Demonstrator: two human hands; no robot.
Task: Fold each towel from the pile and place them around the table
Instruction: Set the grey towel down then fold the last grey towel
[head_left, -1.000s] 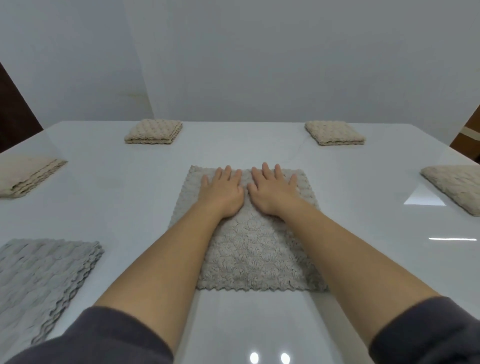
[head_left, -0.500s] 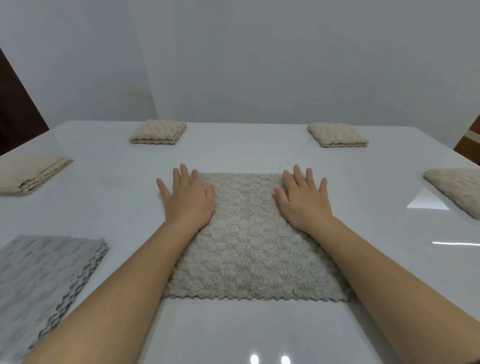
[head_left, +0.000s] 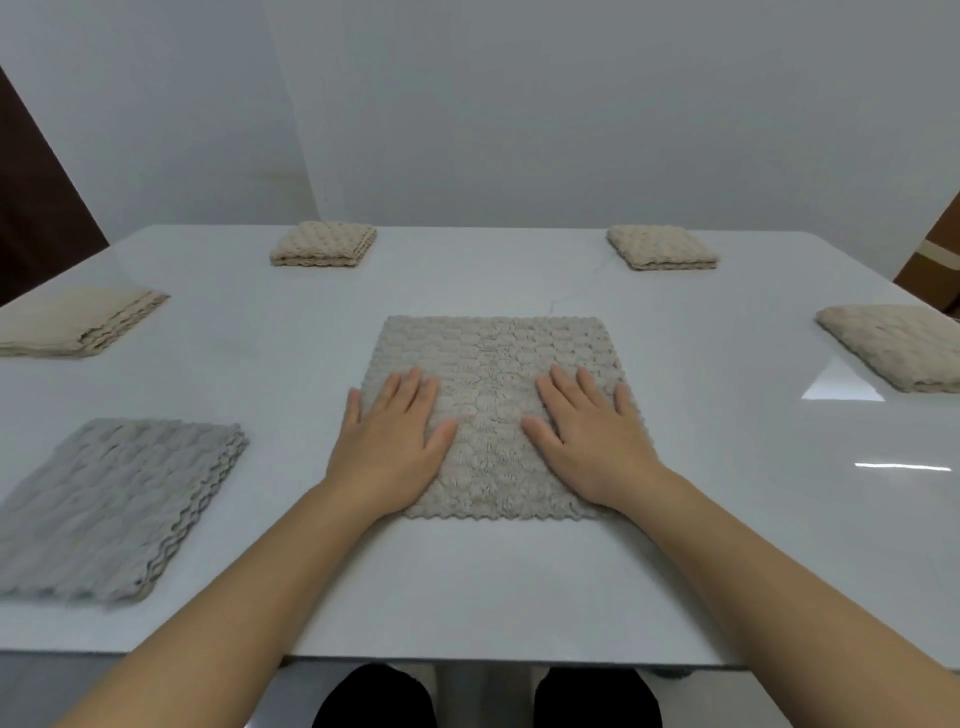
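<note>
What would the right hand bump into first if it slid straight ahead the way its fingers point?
Probably nothing soon. The right hand lies flat on the middle towel, fingers pointing away and slightly left. Past the towel's far edge is bare table; the far right folded towel seems to sit right of that line, though depth is unclear.

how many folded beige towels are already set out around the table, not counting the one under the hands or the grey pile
4: far left towel, far right towel, left edge towel and right edge towel, which the frame partly cuts off. More may lie out of view.
</note>
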